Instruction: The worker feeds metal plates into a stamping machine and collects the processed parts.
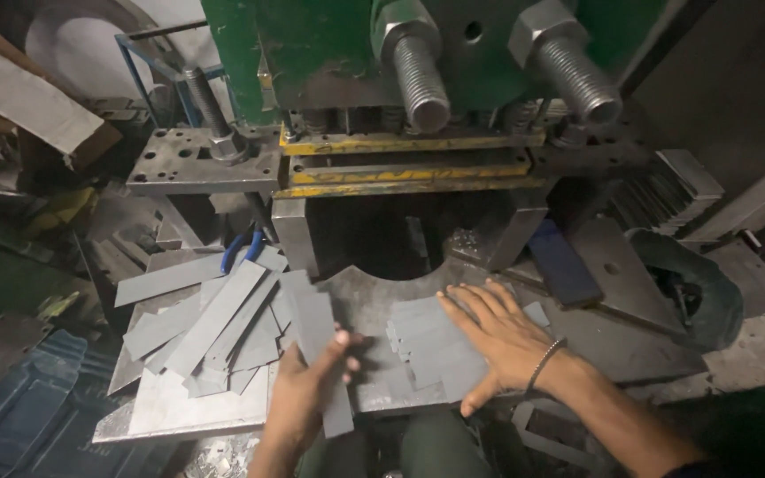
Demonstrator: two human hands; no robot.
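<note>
At a green punch press (356, 53), I see my left hand (307, 389) reaching in from the near edge, wrist bent upward, thumb and fingers pinched on a long grey metal strip (322, 354). The strip is flat, dull and straight-edged, and it runs from just beside the pile at its far end toward me, past the edge of the steel tabletop (179, 412). My right hand (498, 332) comes in from the near right, forearm angled across the frame, a thin bangle (544, 361) at the wrist. Its fingers are spread and the palm lies flat on a small stack of punched grey blanks (427, 341), which sits near the middle of the tabletop, just this side of the half-round cut-out below the press die (400, 168). The blanks show notched left edges and a matte, slightly scuffed surface. To the left, a loose fan of further grey strips (214, 319) lies overlapping, with blue plier handles (243, 248) poking out at its far side. Two large threaded bolts (418, 80) jut from the press above, over yellow-painted plates.
</note>
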